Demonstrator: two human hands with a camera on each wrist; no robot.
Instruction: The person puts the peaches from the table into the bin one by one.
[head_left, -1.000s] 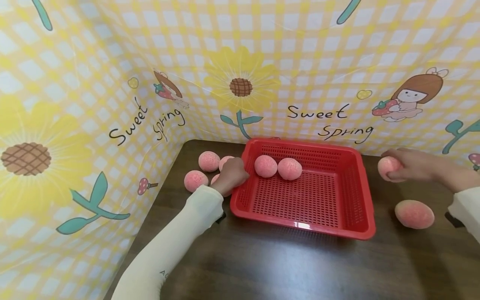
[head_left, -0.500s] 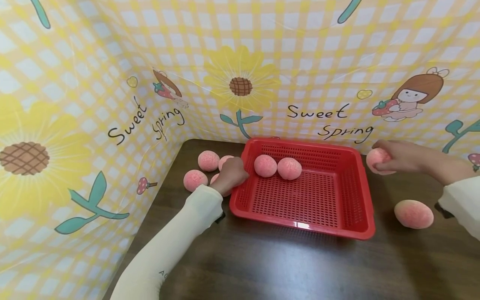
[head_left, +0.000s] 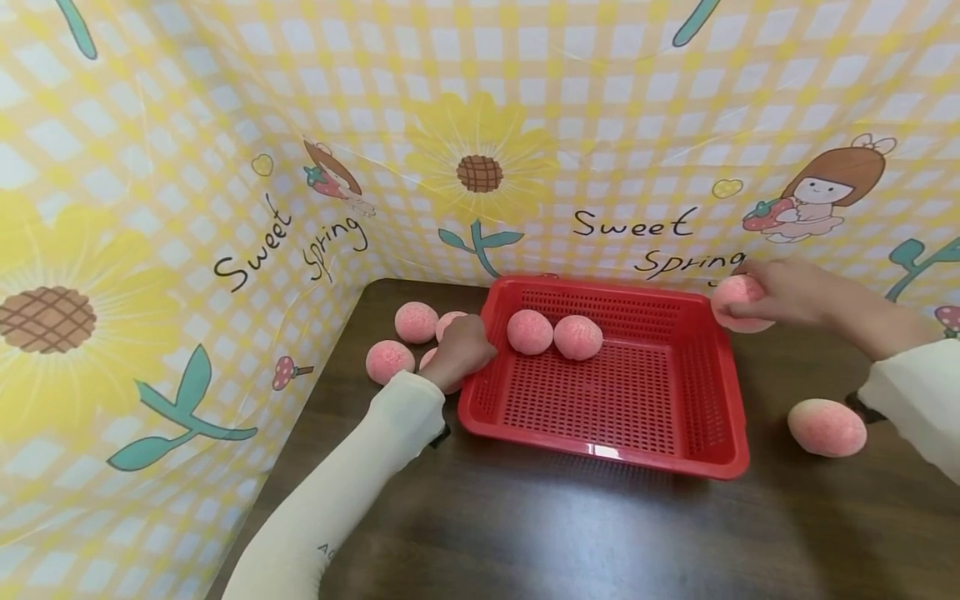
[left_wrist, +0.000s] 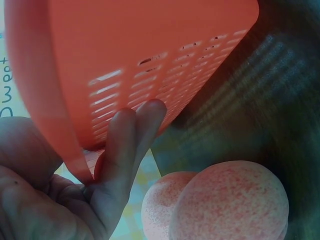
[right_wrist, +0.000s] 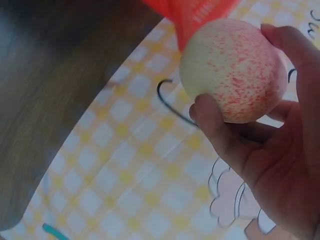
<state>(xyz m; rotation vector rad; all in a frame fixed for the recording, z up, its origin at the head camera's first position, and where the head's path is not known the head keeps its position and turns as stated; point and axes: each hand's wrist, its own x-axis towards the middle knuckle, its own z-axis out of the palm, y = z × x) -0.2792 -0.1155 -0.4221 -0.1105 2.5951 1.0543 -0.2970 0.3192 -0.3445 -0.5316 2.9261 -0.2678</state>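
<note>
My left hand (head_left: 463, 346) grips the left rim of a red perforated plastic basket (head_left: 592, 392); in the left wrist view the thumb is on one side of the rim and the fingers lie along the outer wall. A pinkish peach (head_left: 737, 302) is held between the fingers and thumb of my right hand (head_left: 798, 293), raised by the basket's back right corner. The right wrist view shows that peach (right_wrist: 230, 75) pale on one side and speckled pink on the other. Two peaches (head_left: 530, 332) rest inside the basket, at its back left.
Several peaches (head_left: 390, 362) lie left of the basket, some partly covered by my left hand. Another peach (head_left: 827, 427) lies on the dark wooden table (head_left: 570, 533) at right. Yellow checked cloth (head_left: 637, 125) hangs behind and at left.
My right hand has lifted the peach and carried it left, from over the table at right to the basket's back right corner. The left hand and basket stay in place.
</note>
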